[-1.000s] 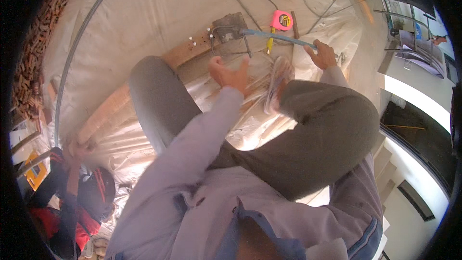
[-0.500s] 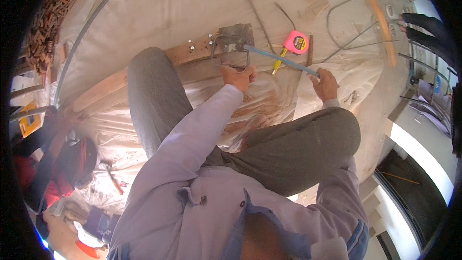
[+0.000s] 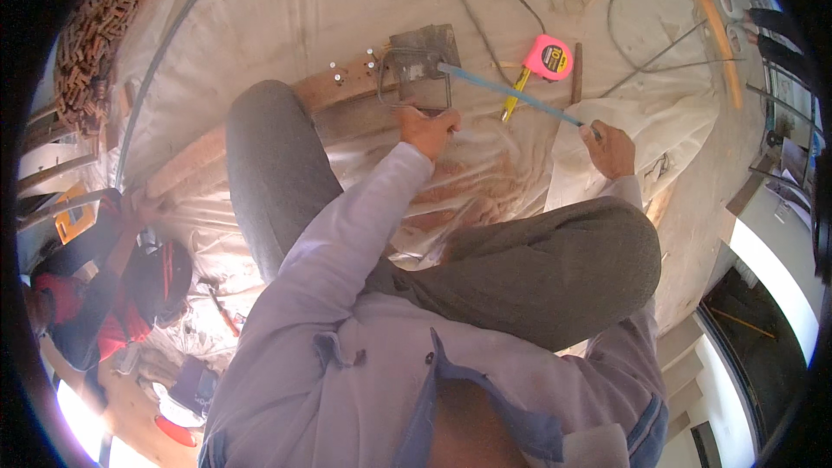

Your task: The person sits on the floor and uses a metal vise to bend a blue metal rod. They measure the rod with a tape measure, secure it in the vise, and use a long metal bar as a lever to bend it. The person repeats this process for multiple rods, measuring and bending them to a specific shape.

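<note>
In the head view, a blue bar (image 3: 511,93) is laid obliquely across the work, its long axis run from the far left, at a dark metal plate (image 3: 444,39), to the near right. Its near end is gripped by the right hand (image 3: 612,150), with the fingers curled closed around it. Its far end is set against the plate, beside the right side of a bent steel rod (image 3: 448,89). The rod is formed into a roughly square hoop, partly over the plate. The near side of the hoop is pinched by the left hand (image 3: 428,128), whose fingers are folded with little gap seen. The plate is thus placed just beyond the left hand, which is the nearer one, and well to the far left of the right hand.

The plate is carried at the end of a wooden beam (image 3: 323,87), on which several pale-headed nails (image 3: 336,77) are stood. A pink tape measure (image 3: 548,58) is left to the right of the plate. The floor is covered by wrinkled plastic sheeting (image 3: 260,17). At the far left, small brown pieces (image 3: 113,30) are heaped; at the far right, another person's dark-clothed legs (image 3: 774,24) are seen.
</note>
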{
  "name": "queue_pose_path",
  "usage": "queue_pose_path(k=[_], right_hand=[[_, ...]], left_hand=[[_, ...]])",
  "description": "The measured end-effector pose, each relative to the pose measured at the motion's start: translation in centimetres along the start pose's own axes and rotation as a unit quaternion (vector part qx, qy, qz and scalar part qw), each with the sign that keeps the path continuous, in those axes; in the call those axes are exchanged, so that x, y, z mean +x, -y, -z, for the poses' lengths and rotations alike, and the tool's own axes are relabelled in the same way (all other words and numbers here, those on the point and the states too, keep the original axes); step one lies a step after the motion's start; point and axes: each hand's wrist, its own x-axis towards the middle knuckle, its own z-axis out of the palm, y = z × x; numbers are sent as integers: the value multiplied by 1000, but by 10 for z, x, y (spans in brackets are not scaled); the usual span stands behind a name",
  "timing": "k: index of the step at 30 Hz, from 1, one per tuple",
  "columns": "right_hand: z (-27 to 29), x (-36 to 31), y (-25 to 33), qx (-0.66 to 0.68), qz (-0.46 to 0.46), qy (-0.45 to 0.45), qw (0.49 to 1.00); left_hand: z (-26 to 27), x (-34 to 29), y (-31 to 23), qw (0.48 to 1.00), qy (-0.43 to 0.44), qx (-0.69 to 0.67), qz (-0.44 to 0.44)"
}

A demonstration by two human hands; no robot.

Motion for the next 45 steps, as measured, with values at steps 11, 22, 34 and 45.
queue_pose_path(k=[11,22,34,45], right_hand=[[-18,-17,13,-9,-57,-86,995],[-18,-38,42,8,-133,-57,989],[-48,-61,41,53,-169,9,984],[11,-64,61,19,-133,-5,991]], left_hand=[[0,-6,-12,1000,22,-14,-4],[5,-23,-29,1000,17,-2,-8],[19,-17,-26,999,11,-19,34],[22,-15,-29,995,35,-52,72]])
